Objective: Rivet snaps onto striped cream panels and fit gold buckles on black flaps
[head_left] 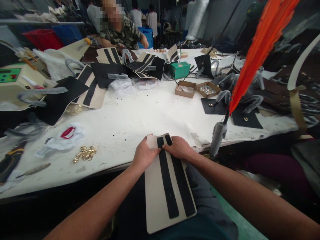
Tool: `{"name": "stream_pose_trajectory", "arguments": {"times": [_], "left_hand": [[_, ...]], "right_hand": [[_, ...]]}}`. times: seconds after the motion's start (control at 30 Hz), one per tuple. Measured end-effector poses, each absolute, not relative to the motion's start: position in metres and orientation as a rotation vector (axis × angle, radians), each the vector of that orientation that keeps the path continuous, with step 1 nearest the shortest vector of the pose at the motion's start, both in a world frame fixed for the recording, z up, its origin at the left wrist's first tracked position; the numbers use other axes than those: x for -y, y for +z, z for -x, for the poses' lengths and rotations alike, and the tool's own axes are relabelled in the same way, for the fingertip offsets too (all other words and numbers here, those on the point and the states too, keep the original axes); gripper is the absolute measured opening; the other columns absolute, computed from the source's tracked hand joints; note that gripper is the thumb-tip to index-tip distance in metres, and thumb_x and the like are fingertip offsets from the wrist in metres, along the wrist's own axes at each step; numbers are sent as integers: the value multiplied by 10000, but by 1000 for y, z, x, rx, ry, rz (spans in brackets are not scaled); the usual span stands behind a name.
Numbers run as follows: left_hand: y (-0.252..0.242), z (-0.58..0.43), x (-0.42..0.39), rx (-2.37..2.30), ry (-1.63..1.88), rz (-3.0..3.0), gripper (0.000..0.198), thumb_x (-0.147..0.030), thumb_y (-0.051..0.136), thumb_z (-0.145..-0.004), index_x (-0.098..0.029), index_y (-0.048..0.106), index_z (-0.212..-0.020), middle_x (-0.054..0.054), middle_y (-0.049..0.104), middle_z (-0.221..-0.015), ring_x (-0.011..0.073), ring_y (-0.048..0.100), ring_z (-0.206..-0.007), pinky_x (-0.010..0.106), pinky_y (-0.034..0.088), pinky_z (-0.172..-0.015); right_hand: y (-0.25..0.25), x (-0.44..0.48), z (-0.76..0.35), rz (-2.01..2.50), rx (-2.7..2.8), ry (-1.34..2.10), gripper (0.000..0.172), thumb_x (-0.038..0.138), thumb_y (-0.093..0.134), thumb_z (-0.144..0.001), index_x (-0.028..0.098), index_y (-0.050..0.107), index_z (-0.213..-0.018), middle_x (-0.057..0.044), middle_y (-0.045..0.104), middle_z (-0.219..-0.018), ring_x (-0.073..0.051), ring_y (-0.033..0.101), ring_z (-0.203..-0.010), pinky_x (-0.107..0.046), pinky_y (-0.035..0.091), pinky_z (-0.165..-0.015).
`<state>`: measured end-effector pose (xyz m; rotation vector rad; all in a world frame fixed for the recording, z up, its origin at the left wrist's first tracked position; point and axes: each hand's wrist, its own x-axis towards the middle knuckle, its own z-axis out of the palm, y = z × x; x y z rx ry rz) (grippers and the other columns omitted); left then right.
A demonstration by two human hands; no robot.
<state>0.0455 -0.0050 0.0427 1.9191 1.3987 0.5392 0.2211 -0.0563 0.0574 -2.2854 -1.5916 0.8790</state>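
Observation:
A flat beige panel with two black strips [153,200] is held between my hands, its far end by the table's front edge and its near end over my lap. My left hand [145,154] grips its far left edge, thumb pressed on top by a strip. From the right, my right hand [180,147] closes on the far end, its thumb also on top near the same strip. The fingers beneath the panel are hidden. Left of my hands lie several gold metal rings or clasps [84,154] in a small heap.
Black panels [110,74] with wrapped handles pile up at the back left. Two small cardboard boxes [185,90] and a green box [180,70] stand further back. A silver tool [218,138] hangs at right beneath orange material [262,46]. An awl-like tool [37,169] lies left. Someone [122,31] sits opposite.

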Motion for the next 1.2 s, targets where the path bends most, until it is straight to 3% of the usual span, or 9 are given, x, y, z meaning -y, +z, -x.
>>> {"name": "stream_pose_trajectory", "arguments": {"times": [0.1, 0.2, 0.3, 0.37, 0.7, 0.83, 0.93, 1.07, 1.2], "left_hand": [[41, -40, 12, -1392, 686, -2070, 944, -196, 839, -836, -120, 373, -1653, 213, 526, -1628, 353, 547, -1472, 497, 495, -1186], [34, -33, 16, -1252, 769, -2263, 755, -209, 821, -871, -202, 533, -1568, 138, 470, -1696, 365, 380, -1595, 559, 339, -1310], [19, -28, 11, -1016, 766, -2495, 330, -244, 742, -954, -268, 761, -1283, 67, 686, -1508, 352, 520, -1501, 620, 343, -1298], [8, -27, 4, -951, 783, -2556, 237, -263, 714, -974, -271, 799, -1194, 61, 765, -1385, 342, 635, -1380, 625, 440, -1231], [-1, -26, -15, -953, 849, -2555, 230, -330, 816, -857, -314, 825, -1086, 6, 822, -1252, 333, 716, -1245, 573, 563, -1106], [-7, -25, -18, -975, 844, -2531, 229, -399, 809, -873, -331, 810, -1091, -2, 815, -1266, 345, 692, -1270, 586, 522, -1132], [-12, -24, -23, -944, 833, -2544, 236, -446, 789, -893, -331, 805, -1098, 4, 812, -1265, 341, 684, -1268, 585, 497, -1149], [-18, -21, -31, -871, 823, -2603, 241, -474, 772, -907, -320, 798, -1091, 23, 807, -1261, 328, 690, -1234, 578, 489, -1153], [-22, -17, -37, -826, 859, -2714, 239, -468, 761, -917, -316, 783, -1099, 15, 810, -1242, 317, 705, -1209, 549, 521, -1117]], "right_hand": [[55, 56, -222, 2272, 1591, 884, 362, 464, 688, -964, 146, 806, -1091, -167, 811, -1110, -337, 755, -1033, -344, 488, -788], [53, 55, -222, 2257, 1589, 870, 365, 460, 690, -963, 147, 808, -1110, -176, 806, -1134, -347, 752, -1057, -353, 499, -811], [53, 55, -221, 2224, 1598, 867, 320, 421, 691, -957, 166, 822, -1101, -164, 814, -1127, -335, 758, -1059, -346, 510, -820], [55, 54, -220, 2200, 1597, 860, 307, 402, 690, -951, 170, 828, -1097, -162, 817, -1132, -329, 760, -1058, -345, 517, -824], [68, 72, -253, 1872, 1429, 547, 360, 368, 769, -914, 232, 748, -1247, -73, 765, -1187, -215, 733, -917, -321, 553, -830], [92, 119, -280, 1559, 1268, 383, 168, 375, 705, -982, 235, 788, -1021, -27, 740, -847, -187, 680, -738, -301, 531, -702], [106, 151, -316, 1551, 984, 258, 283, 463, 694, -1018, 213, 766, -908, -3, 674, -702, -164, 624, -643, -293, 507, -667], [101, 150, -385, 1508, 669, 189, 465, 651, 615, -1009, 197, 707, -972, -13, 630, -773, -155, 592, -619, -274, 491, -578], [91, 96, -435, 1894, 895, 212, 631, 752, 432, -999, 185, 711, -994, -73, 684, -831, -215, 668, -688, -312, 546, -592]]}}
